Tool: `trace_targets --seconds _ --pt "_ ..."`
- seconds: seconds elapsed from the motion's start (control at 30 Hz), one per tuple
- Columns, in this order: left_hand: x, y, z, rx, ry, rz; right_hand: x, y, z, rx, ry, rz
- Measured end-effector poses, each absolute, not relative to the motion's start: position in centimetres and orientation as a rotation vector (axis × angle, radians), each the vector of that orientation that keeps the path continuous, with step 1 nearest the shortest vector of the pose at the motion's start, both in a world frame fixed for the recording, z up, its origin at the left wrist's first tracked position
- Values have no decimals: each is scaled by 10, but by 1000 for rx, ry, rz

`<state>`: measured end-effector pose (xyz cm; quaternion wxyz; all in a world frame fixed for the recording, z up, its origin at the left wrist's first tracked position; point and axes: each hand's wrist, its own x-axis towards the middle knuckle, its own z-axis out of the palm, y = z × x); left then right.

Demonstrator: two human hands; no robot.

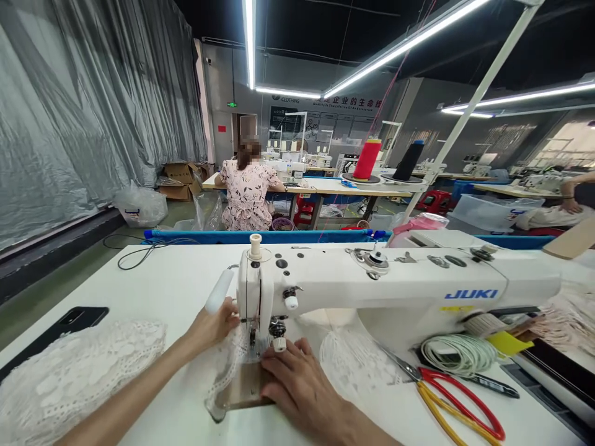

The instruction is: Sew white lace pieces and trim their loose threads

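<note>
Best to guide the lace strip (pixel 225 370) flat and straight toward the needle area of the sewing machine (pixel 320 275), without folds on the metal plate (pixel 246 389). Steer lightly from either side rather than tug, given openwork likely to stretch and pucker easily. Watch the loose curl at the near left corner of the plate; smooth it to avoid a snag. Mind the fingertips, very near the needle area, and place them beside it, never in line with it.

Find the lace strip draped along the left side of the plate, leading up to the machine head, with more white lace (pixel 346 359) on the surface (pixel 170 275) beneath the machine's arm, to the right. Cannot tell about any join between the two.

Note the left hand (pixel 222 320) just left of the machine head, fingers curled in, at the far end of the lace strip; cannot tell whether pinched on it. Note the right hand (pixel 302 381) palm down, thumb and fingers slightly apart, just right of the needle area and reaching onto the plate; clamped on nothing visible. Cannot tell about anything under the palm.
</note>
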<state>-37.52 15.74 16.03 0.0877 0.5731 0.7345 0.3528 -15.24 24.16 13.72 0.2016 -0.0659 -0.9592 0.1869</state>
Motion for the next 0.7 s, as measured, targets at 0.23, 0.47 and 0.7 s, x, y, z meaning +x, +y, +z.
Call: trace_targets --seconds 0.23,0.47,0.7 --pt "-317 72 219 1505 1875 686 -129 205 182 -274 -2695 1123" --pt "-260 40 226 948 1365 944 -100 181 193 -341 -2414 1686" --pt "-212 44 206 883 1249 1019 -38 170 199 -409 -2214 2011"
